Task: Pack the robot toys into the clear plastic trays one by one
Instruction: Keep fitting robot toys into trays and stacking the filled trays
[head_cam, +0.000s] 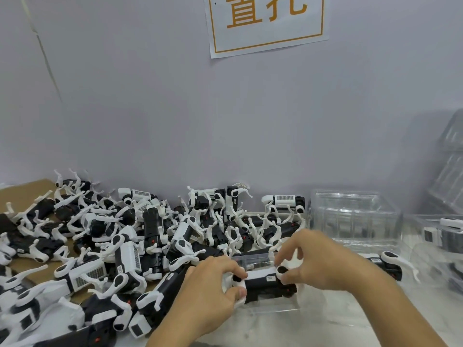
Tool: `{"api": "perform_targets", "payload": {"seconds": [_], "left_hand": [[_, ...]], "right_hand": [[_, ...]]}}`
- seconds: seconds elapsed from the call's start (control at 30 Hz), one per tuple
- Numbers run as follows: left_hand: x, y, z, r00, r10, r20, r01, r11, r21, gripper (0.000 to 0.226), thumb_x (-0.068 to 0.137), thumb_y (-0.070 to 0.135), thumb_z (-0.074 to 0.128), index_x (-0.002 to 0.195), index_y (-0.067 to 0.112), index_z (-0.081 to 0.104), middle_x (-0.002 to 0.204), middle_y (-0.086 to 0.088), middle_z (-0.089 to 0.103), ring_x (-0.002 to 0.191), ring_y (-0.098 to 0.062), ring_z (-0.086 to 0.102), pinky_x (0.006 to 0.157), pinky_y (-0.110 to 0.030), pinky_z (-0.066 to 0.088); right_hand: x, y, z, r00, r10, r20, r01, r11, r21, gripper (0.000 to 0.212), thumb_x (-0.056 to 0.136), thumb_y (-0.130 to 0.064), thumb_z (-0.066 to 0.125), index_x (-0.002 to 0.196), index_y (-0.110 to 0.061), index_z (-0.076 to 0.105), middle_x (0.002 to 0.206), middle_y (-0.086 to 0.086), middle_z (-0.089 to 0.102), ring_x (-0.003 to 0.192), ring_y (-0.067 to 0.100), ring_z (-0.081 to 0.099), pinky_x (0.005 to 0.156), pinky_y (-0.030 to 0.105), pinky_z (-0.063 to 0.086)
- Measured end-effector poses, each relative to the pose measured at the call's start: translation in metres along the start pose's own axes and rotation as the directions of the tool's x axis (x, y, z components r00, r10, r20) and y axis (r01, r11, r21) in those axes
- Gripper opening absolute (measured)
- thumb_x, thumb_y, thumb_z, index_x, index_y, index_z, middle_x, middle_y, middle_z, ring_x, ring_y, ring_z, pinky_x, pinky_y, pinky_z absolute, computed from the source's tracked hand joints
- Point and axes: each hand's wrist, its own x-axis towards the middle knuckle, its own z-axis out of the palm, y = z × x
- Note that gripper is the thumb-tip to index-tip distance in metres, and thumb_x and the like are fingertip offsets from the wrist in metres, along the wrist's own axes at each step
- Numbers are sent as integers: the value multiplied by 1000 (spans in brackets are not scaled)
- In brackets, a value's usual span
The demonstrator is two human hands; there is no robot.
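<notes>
A black-and-white robot toy (263, 281) lies lengthwise in a clear plastic tray (275, 309) at the centre front. My left hand (210, 294) grips the toy's left end, fingers curled over its white legs. At the toy's right end, my right hand (323, 261) pinches a white leg joint. A large heap of the same robot toys (120, 241) covers the table to the left and behind.
A stack of empty clear trays (353, 216) stands at the back right, with more clear trays (448, 166) leaning on the wall. One packed tray (441, 236) sits at the far right. A loose toy (385, 264) lies behind my right wrist. Brown cardboard (22, 194) underlies the heap.
</notes>
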Motion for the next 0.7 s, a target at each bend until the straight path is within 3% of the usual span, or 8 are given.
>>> {"api": "perform_targets", "payload": {"seconds": [0.2, 0.3, 0.43, 0.57, 0.7], "left_hand": [[3, -5, 1, 1000, 27, -5, -27, 999, -33, 18, 83, 37, 74, 94, 49, 66, 120, 28, 56, 125, -5, 46, 112, -35, 34], [4, -6, 2, 999, 31, -10, -32, 998, -50, 19, 81, 36, 76, 91, 50, 68, 118, 26, 59, 124, -5, 48, 111, -36, 35], [4, -8, 3, 1000, 30, -8, -31, 996, -79, 21, 80, 36, 77, 90, 52, 68, 119, 25, 59, 125, -4, 48, 112, -37, 35], [5, -6, 5, 998, 59, -17, -60, 997, -58, 17, 85, 35, 74, 93, 49, 67, 116, 29, 57, 122, -1, 47, 111, -35, 34], [4, -6, 4, 997, 69, -22, -70, 996, -63, 17, 84, 34, 74, 93, 47, 66, 114, 29, 59, 120, -2, 49, 111, -36, 35]], "right_hand": [[-13, 5, -27, 998, 69, -14, -69, 997, -32, 17, 77, -48, 80, 84, -35, 73, 83, -15, 65, 72, -2, 61, 56, 12, 38], [-12, -1, -21, 997, 77, 17, -77, 997, -12, 23, 74, -51, 81, 83, -31, 76, 81, -16, 66, 73, -2, 62, 59, 14, 43], [-7, -11, -10, 995, 99, -9, -99, 995, -19, 20, 73, -39, 86, 73, -23, 75, 78, -9, 71, 74, 6, 67, 70, 26, 56], [-2, -14, 1, 987, 147, -63, -153, 983, -99, 21, 74, -32, 86, 68, -21, 69, 77, -6, 70, 74, 12, 67, 73, 33, 58], [-1, -12, 6, 981, 178, -72, -185, 979, -91, 26, 72, -34, 87, 65, -23, 64, 79, -7, 70, 76, 11, 66, 71, 31, 56]]}}
